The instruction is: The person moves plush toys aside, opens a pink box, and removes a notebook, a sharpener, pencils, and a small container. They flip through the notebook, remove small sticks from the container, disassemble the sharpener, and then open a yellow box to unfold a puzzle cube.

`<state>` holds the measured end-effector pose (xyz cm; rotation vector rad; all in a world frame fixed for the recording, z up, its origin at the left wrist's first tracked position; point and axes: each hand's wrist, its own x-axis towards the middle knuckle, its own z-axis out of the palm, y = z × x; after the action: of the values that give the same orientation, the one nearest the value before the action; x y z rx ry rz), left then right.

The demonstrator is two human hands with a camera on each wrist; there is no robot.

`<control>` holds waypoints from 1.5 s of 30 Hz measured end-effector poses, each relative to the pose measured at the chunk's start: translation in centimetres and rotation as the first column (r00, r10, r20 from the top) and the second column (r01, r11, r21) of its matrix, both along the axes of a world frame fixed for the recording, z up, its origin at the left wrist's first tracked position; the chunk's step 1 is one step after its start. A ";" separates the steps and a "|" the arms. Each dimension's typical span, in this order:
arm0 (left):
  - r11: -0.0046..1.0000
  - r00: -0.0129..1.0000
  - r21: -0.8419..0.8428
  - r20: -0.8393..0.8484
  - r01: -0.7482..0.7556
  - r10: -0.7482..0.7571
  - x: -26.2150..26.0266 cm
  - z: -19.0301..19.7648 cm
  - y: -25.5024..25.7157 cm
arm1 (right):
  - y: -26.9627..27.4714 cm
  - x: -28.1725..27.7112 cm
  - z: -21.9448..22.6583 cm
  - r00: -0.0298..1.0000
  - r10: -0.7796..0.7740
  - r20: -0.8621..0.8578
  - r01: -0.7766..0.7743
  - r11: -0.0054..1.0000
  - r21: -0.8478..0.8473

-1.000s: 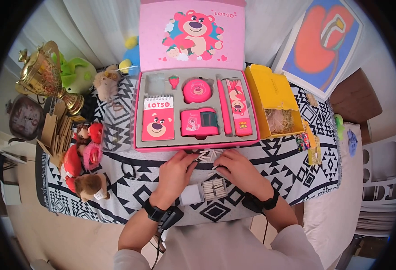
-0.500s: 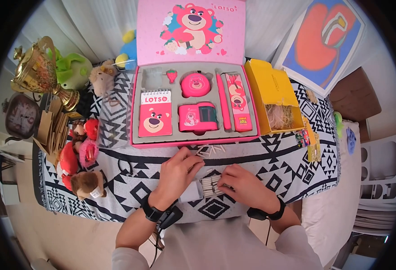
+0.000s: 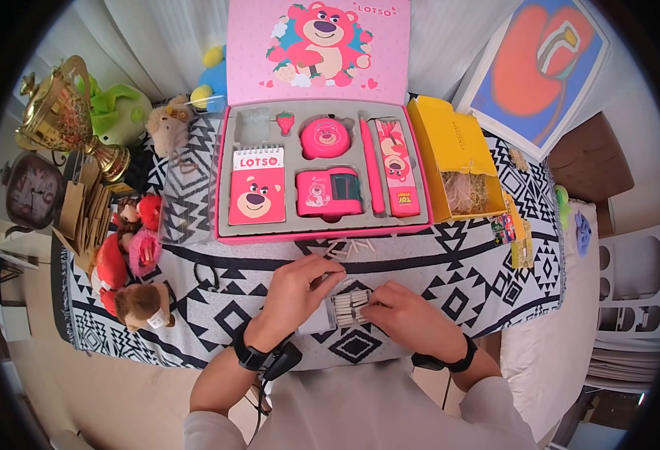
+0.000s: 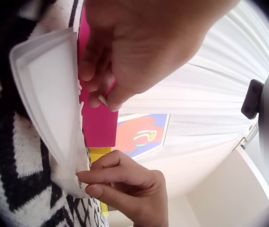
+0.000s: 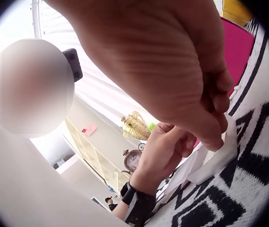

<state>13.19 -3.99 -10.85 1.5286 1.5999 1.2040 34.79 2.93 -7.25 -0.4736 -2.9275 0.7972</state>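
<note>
A small clear box holds rows of short white sticks (image 3: 347, 307); beside them lies its pale left part (image 3: 315, 321). My left hand (image 3: 294, 294) hovers above that part, thumb and finger pinching one small white stick (image 4: 103, 100) in the left wrist view. Over the box's right side, my right hand (image 3: 414, 319) has its bent fingertips down at the sticks; whether they grip one is hidden. Several loose white sticks (image 3: 357, 246) lie on the patterned cloth (image 3: 435, 274), just in front of the pink box (image 3: 322, 234).
The pink box stands open with a notebook (image 3: 258, 191) and other pink items. At right are a yellow box (image 3: 457, 142) and a framed picture (image 3: 536, 71). Plush toys (image 3: 144, 304), cardboard pieces (image 3: 86, 214) and a gold trophy (image 3: 64, 112) stand at left.
My right hand has moved from the loose sticks back to the small box. My left hand has also drawn back slightly from the loose sticks.
</note>
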 end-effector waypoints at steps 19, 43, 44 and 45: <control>0.950 0.918 -0.143 0.331 0.276 -0.217 0.1 -0.1 -0.3 | 0.1 -2.0 0.4 0.936 -0.211 -0.282 0.191 0.977 -0.095; 0.989 0.972 -0.116 0.202 -0.095 0.117 -0.3 0.6 -0.1 | 0.2 -0.3 -0.2 0.992 -0.116 -0.056 0.114 0.993 -0.040; 0.989 0.972 -0.116 0.203 -0.095 0.117 -0.3 0.6 -0.1 | 0.2 -0.3 -0.3 0.994 -0.100 -0.053 0.098 0.995 -0.034; 0.988 0.971 -0.122 0.206 -0.096 0.120 -0.4 0.6 -0.1 | 0.2 -0.3 -0.3 0.995 -0.082 -0.050 0.081 0.996 -0.028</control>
<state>12.83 -4.10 -10.23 1.2122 1.5947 1.2689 34.52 3.18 -7.59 -0.5626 -2.8343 0.8259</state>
